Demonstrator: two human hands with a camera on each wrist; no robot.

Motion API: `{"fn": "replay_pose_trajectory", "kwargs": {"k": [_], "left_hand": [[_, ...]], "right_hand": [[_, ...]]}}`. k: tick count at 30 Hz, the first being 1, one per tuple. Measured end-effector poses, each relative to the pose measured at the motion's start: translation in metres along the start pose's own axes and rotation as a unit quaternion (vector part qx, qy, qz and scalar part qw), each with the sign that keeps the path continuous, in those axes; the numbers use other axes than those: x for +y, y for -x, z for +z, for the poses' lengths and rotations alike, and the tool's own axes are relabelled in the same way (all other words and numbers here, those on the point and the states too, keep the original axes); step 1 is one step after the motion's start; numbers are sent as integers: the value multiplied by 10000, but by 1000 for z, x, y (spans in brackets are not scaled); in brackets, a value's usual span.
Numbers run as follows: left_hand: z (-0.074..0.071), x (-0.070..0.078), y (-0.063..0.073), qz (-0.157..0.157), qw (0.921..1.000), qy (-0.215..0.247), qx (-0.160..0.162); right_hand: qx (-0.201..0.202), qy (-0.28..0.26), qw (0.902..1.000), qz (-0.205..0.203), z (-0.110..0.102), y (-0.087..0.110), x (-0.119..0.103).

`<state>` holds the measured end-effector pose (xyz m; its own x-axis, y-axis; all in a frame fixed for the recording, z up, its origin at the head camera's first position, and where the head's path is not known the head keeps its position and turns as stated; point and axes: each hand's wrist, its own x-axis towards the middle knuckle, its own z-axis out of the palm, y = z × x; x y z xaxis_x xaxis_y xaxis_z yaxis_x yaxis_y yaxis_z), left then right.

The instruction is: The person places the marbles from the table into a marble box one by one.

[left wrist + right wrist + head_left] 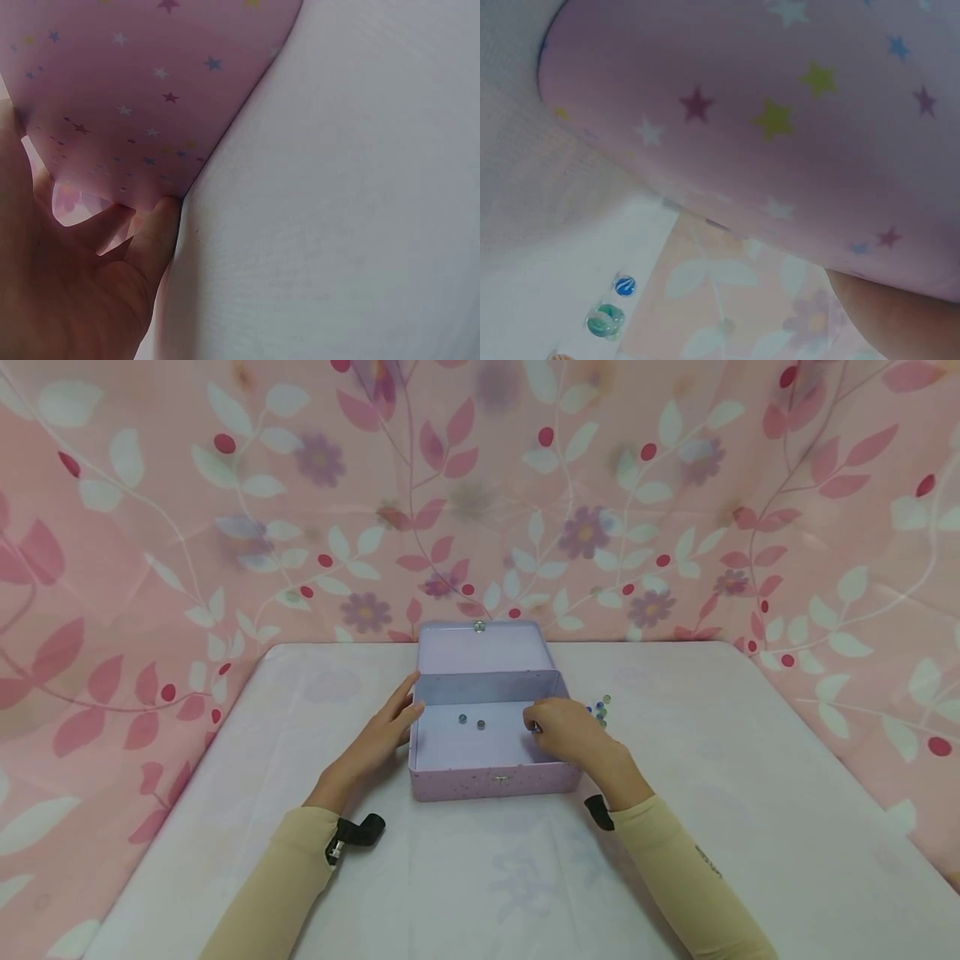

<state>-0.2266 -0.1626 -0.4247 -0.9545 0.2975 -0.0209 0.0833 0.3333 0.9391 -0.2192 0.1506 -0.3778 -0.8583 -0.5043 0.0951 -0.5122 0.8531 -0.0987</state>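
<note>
An open lilac tin box [495, 783] stands on the table, its hinged lid [483, 647] tipped back. Two small glass marbles [462, 719] lie on its floor. My right hand [573, 727] reaches over the right wall into the box and pinches a dark bluish marble [536, 727] between thumb and fingers. Against the left wall rests my left hand [382, 727], its fingers fairly straight and its thumb at the rim. The left wrist view shows those fingertips touching the star-printed side [150, 90]. In the right wrist view the box wall hides most of my right hand [892, 319].
Several loose marbles [602, 712] lie on the table right of the box; a blue striped marble [625, 285] and a green marble [605, 321] show up close. White cloth [480, 877] covers the table. A floral curtain [480, 493] hangs behind.
</note>
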Motion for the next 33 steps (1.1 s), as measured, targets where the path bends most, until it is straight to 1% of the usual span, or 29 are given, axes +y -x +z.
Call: {"fn": "replay_pose_trajectory", "kwargs": {"k": [8,16,22,27,30,33], "left_hand": [[1,1,1,-13,10000,1,3],[2,2,2,-52,10000,23,24],[1,2,2,-59,10000,-15,46],[1,2,1,-83,9999,-58,-8],[0,6,2,-147,9999,-1,-71],[-2,16,6,-207,9997,53,-153]], "right_hand": [[7,-74,10000,33,2,0,2],[50,-547,9985,43,-1,1,3],[260,-934,9953,85,-8,3,5],[446,-978,9941,119,-14,5,9],[595,-1005,9931,72,-17,6,14],[773,-1006,9919,52,-20,6,18]]}}
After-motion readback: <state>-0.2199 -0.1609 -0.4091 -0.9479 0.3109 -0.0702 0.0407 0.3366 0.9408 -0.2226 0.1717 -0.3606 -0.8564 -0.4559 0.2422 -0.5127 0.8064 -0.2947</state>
